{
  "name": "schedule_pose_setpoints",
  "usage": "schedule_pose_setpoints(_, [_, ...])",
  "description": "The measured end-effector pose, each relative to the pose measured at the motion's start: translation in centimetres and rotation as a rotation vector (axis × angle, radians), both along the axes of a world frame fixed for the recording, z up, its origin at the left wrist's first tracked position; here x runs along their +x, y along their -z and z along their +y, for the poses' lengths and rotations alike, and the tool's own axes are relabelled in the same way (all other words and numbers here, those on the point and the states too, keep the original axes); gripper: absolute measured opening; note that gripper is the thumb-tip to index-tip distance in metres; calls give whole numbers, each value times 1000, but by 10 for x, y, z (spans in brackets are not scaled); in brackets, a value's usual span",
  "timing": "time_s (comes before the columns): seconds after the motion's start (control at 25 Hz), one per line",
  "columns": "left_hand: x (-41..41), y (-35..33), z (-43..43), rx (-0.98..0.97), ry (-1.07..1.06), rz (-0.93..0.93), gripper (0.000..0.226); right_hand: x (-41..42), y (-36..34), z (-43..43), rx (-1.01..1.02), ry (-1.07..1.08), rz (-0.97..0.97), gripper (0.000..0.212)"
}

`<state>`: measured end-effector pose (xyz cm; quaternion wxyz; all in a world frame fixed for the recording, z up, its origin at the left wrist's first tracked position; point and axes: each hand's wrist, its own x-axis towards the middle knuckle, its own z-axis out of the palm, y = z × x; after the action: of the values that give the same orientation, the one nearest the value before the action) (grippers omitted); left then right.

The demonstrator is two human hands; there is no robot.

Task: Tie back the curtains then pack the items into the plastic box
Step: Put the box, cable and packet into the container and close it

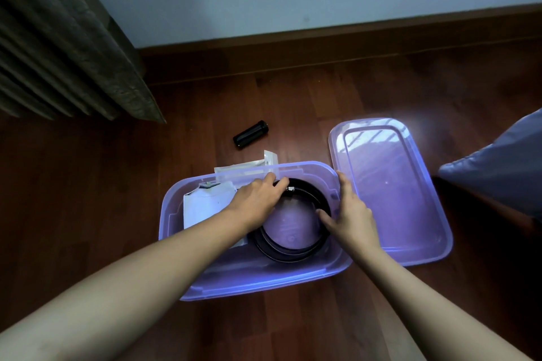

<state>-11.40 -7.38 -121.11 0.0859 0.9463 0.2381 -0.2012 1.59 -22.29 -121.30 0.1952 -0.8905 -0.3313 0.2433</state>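
A translucent purple plastic box point(252, 278) stands open on the wooden floor. Inside it lies a coiled black belt point(293, 252) beside a white packet point(205, 208). My left hand point(258, 199) reaches into the box and grips the belt's far side near its buckle. My right hand point(349, 211) holds the coil's right side, thumb inside the loop and fingers along the box's right wall. A clear packet point(249, 168) leans over the box's far rim. A small black cylinder point(251, 135) lies on the floor beyond the box.
The box's purple lid point(390, 193) lies flat on the floor to the right. A dark pleated curtain point(67, 47) hangs at the upper left. A grey cushion or fabric point(504, 164) sits at the right edge. A wall with wooden skirting runs along the back.
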Motion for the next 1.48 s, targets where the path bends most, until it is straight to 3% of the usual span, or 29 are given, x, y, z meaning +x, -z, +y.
schedule_pose_setpoints(0.08, [0, -7, 1, 93, 80, -103, 43, 1, 1, 0, -5, -2, -4, 83])
schedule_pose_setpoints(0.16, [1, -18, 10, 235, 178, -464, 36, 1, 2, 0, -5, -10, -4, 83])
schedule_pose_setpoints(0.24, [6, -27, 31, 398, 60, -728, 24, 1, 3, 0, 3, -6, 5, 83])
schedule_pose_setpoints(0.32, [15, -31, 63, 246, -273, -708, 14, 2, 4, 0, 2, -5, 7, 84])
schedule_pose_setpoints(0.4, [19, -19, 94, 12, -531, -464, 25, 3, 5, 0, -11, -10, 0, 85])
schedule_pose_setpoints(0.52, [20, 1, 112, -88, -545, -212, 40, 2, 7, 0, -25, -18, -11, 85])
schedule_pose_setpoints(0.76, [26, 9, 111, -30, -589, -169, 27, 1, 3, 1, -47, -20, -3, 84])
schedule_pose_setpoints(0.84, [27, 0, 112, -64, -633, -298, 26, 1, 2, 1, -28, -25, -1, 81])
schedule_pose_setpoints(0.92, [25, -19, 106, -204, -653, -557, 19, 2, 2, 2, 6, -3, -10, 66])
schedule_pose_setpoints(1.0, [18, -43, 87, -397, -503, -743, 13, 2, 2, 2, 25, 22, -5, 52])
schedule_pose_setpoints(1.04, [12, -52, 74, -468, -354, -743, 15, 2, 2, 2, 25, 27, -1, 50])
schedule_pose_setpoints(1.12, [1, -57, 52, -464, 8, -570, 23, 3, 2, 2, 13, 29, 7, 51])
schedule_pose_setpoints(1.2, [-1, -46, 35, -342, 275, -318, 24, 3, 2, 2, -1, 34, 19, 54])
schedule_pose_setpoints(1.36, [9, -21, 5, -150, 462, 46, 24, 1, 1, 4, -9, 37, 24, 54])
schedule_pose_setpoints(1.48, [13, -20, 4, -128, 487, 40, 29, 1, 2, 3, -11, 48, 22, 53])
